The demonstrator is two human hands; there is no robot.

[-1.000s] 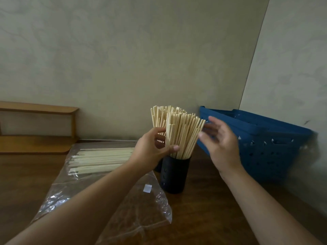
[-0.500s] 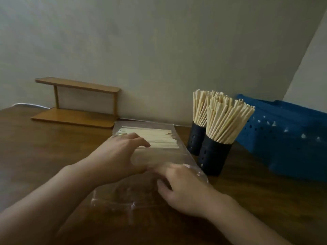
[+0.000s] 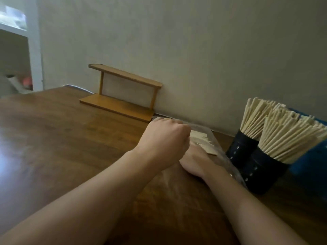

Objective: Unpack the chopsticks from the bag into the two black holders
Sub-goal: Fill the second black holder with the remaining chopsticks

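Note:
A clear plastic bag lies on the wooden table, with pale wooden chopsticks showing inside it. My left hand is curled into a fist on top of the bag and appears to grip its film. Under it, my right hand reaches into the bag toward the chopsticks, and its fingers are hidden by the left hand. To the right stand two black holders, one behind and one in front. Both are packed with upright chopsticks.
A blue plastic basket sits against the holders at the far right. A small wooden two-tier shelf stands by the wall behind the bag. A doorway opens at the far left.
My view has swung left and down. My hands left the front holder's chopsticks and came to the bag. My left hand has closed into a fist, and my right hand has slid under it.

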